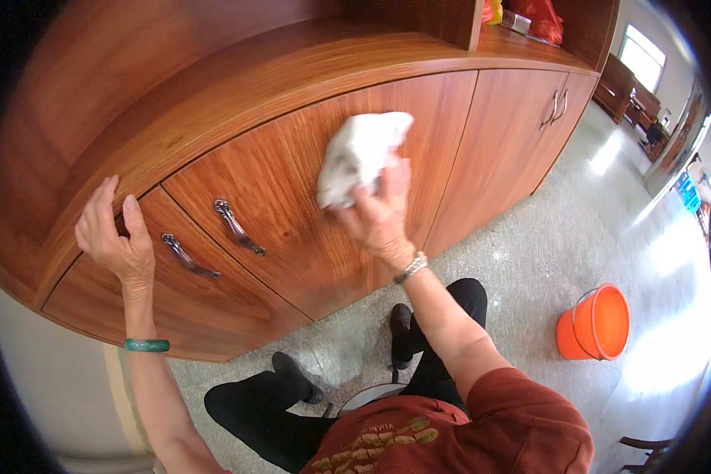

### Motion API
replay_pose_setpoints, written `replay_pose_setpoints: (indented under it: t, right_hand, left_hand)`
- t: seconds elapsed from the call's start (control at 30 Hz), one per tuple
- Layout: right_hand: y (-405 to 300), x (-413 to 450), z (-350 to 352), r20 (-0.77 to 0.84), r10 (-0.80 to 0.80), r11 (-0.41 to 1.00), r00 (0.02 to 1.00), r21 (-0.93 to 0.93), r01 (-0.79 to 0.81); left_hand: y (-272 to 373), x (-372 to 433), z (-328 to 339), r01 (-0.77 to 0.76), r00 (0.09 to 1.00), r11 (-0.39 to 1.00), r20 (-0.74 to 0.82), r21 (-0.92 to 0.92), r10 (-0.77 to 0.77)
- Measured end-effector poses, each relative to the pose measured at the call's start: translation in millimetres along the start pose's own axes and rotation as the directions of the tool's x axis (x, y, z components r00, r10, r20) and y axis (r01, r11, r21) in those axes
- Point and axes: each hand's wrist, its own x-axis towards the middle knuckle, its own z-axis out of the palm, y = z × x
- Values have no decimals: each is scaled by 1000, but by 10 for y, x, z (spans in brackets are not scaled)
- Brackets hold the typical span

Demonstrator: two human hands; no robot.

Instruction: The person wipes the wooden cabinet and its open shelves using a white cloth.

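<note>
A white cloth [364,151], bunched up and partly smudged, is under the fingers of my right hand [382,213]. It lies against a reddish-brown wooden cabinet door [296,172]; hand and cloth look slightly blurred. At the left, my left hand [118,237] rests on the front edge of the cabinet's ledge [172,142], thumb and fingers apart and holding nothing. Just right of that hand are two ornate metal handles, one on the left door [183,256] and one [237,228] on the door being touched.
An orange bucket [575,335] with a wire handle stands on the grey floor [509,284] to the right. Red plastic bags [536,21] lie in an upper shelf compartment. Closed doors [503,136] with metal handles continue rightward. Dark chair parts [646,444] show at lower right.
</note>
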Motion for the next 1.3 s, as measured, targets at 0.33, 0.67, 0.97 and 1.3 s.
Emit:
replay_pose_setpoints:
  t: [0.33, 0.67, 0.97, 1.3]
  right_hand:
    - [771, 236, -144, -349, 491, 871, 798, 184, -455]
    - [-445, 62, 197, 101, -251, 953, 963, 201, 228]
    - [401, 895, -405, -302, -6, 1000, 953, 8, 9]
    - [-976, 1575, -89, 87, -251, 949, 964, 220, 227]
  left_hand:
    - [57, -48, 61, 64, 995, 997, -78, 47, -60]
    - [10, -22, -62, 26, 1000, 999, -11, 25, -25]
    - [18, -55, 19, 73, 993, 997, -90, 3, -72]
    - [19, -48, 9, 86, 992, 996, -92, 5, -85]
